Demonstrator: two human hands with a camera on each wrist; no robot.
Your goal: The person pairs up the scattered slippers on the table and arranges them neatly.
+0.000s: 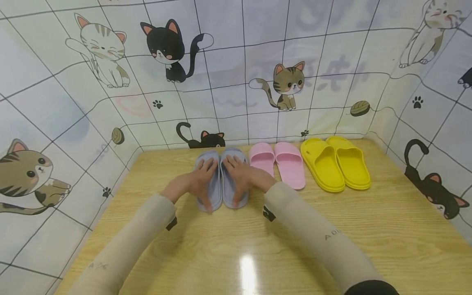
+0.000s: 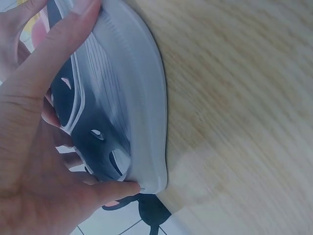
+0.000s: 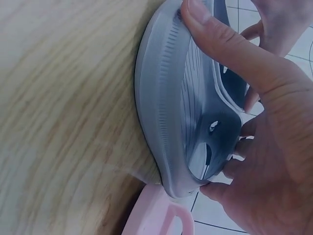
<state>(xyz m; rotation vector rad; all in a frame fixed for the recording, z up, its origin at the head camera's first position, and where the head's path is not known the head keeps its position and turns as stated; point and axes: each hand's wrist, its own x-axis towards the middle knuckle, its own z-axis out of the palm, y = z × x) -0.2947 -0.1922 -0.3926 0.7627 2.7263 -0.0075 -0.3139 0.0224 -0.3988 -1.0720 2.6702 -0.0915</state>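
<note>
Cartoon-cat sheeting (image 1: 110,61) walls in a pale wooden table (image 1: 387,229) on three sides, and a row of slippers stands along the far edge, toes to the back.

Furthest left is the grey pair. The left hand (image 1: 200,180) lies over the left grey slipper (image 1: 210,196); the wrist view shows the thumb (image 2: 58,44) hooked along the sole's edge and the fingers tucked in at the strap, so the hand grips it and does not just rest on it. The slipper sits flat on the wood. Beside it, touching or nearly so, the right grey slipper (image 1: 233,157) is held the same way by the right hand (image 1: 243,176), thumb (image 3: 220,44) on the sole rim, fingers curled into the strap opening. With one hand on each, the two slippers stay parallel and level.

Just right of that hand stand the pink slippers (image 1: 289,164), its near edge showing in the right wrist view beside the grey sole. Next come the yellow slippers (image 1: 333,164), apart from both hands and lined up with the others.
</note>
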